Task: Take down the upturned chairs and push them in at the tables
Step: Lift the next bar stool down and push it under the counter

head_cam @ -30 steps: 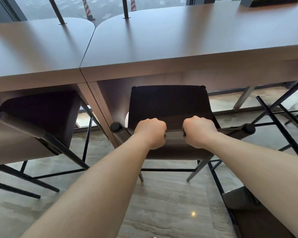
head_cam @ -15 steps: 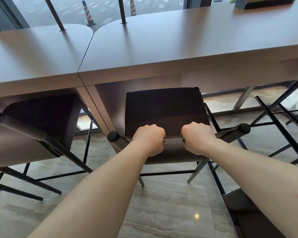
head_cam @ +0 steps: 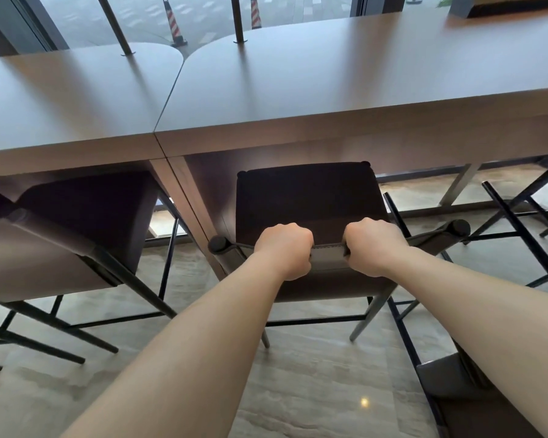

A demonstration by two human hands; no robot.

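Hands both fisted on the top rail of the dark brown upholstered chair (head_cam: 310, 197) — left hand (head_cam: 284, 250) and right hand (head_cam: 374, 246) close together, a short stretch of grey rail showing between them, fingers curled over and clamped on it. Chair stands upright on the pale marbled stone floor (head_cam: 298, 390), seat partly under the front edge of the long brown wooden table (head_cam: 345, 90); front corners of the seat sit just below the table apron. Round black end caps on the backrest rail stick out either side of the fists.

Second brown wooden table (head_cam: 70, 99) butts against the first on the left, with another dark brown chair (head_cam: 86, 216) tucked under it. Black metal chair frame (head_cam: 519, 222) on the right — seems to be another chair, mostly cut off, hard to tell how it stands. Red-and-white striped traffic cones (head_cam: 173, 23) visible outside through the window glass behind the tables.
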